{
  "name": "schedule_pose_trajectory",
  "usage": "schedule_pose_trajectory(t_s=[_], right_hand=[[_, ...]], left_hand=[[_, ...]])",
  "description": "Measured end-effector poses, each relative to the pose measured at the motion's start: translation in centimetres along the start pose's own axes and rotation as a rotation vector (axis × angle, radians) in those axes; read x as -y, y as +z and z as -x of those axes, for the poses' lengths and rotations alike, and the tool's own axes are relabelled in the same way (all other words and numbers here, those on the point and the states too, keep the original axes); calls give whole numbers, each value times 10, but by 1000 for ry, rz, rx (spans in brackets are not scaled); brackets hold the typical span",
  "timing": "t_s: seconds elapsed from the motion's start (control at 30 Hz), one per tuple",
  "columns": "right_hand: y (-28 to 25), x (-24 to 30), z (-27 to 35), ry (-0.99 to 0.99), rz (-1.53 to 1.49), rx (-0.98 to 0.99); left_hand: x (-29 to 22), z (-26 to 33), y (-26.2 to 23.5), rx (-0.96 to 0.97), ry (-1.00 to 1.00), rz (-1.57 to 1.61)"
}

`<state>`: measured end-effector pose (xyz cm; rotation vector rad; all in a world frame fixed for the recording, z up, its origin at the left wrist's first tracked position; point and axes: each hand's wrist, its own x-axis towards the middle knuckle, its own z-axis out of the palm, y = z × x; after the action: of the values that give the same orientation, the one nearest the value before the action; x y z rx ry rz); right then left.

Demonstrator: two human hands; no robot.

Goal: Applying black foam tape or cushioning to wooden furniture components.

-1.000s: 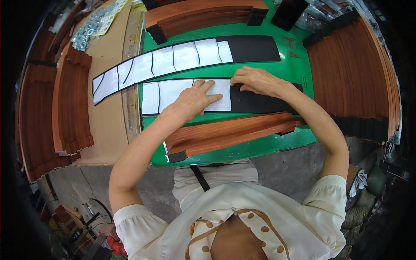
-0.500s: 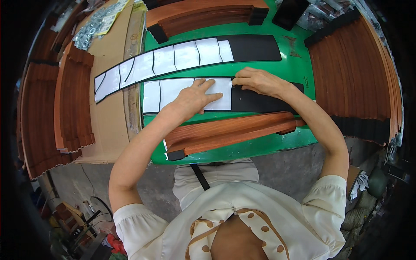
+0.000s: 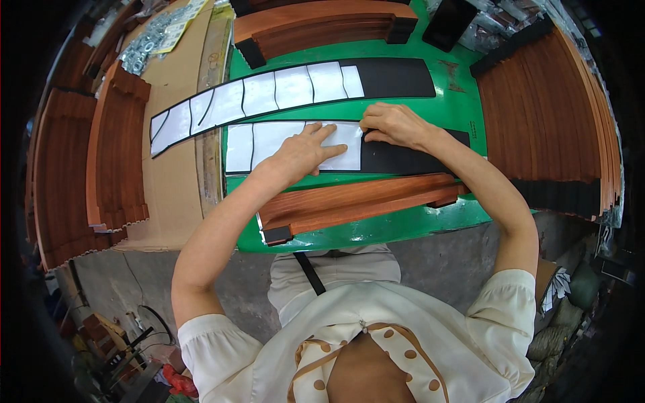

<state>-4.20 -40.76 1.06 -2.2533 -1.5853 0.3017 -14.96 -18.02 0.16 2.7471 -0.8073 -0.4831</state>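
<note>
In front of me lies a long black strip (image 3: 410, 153) whose left part is covered by white sheets (image 3: 272, 140) divided by thin dark lines. My left hand (image 3: 306, 151) rests flat on the white part, fingers spread, holding nothing. At the upper right corner of the white sheet, where it meets bare black, my right hand (image 3: 395, 126) is closed in a pinch on the sheet's edge; the exact grip is partly hidden. Just beyond, a second, slightly curved black strip (image 3: 396, 77) carries similar white pieces with wavy dark gaps.
A brown wooden piece (image 3: 356, 205) with black ends lies along the near side of the green tabletop (image 3: 376, 234). Stacks of brown pieces stand at the right (image 3: 537, 121) and left (image 3: 117, 148). Another brown piece (image 3: 322, 33), a dark flat device (image 3: 449, 23) and metal rings (image 3: 144, 48) lie at the back.
The fingers of my right hand have curled slightly more at the sheet's corner. My left hand stays in place; the whole view has shifted a little.
</note>
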Motion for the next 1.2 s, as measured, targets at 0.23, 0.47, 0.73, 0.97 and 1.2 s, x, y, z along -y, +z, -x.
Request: schedule_pose_trajectory(t_s=[0.23, 0.47, 0.73, 0.97, 1.2], right_hand=[[5, 0, 4, 10, -49, -81], [6, -3, 7, -23, -138, -157], [-2, -4, 12, 71, -293, -109], [-27, 0, 39, 326, -488, -257], [-53, 43, 49, 497, -1209, -600]], left_hand=[[1, -1, 1, -6, 0, -6], [1, -1, 1, -5, -1, 7], [0, 0, 3, -12, 11, 13], [0, -3, -6, 16, 16, 31], [19, 13, -26, -198, 13, 419]])
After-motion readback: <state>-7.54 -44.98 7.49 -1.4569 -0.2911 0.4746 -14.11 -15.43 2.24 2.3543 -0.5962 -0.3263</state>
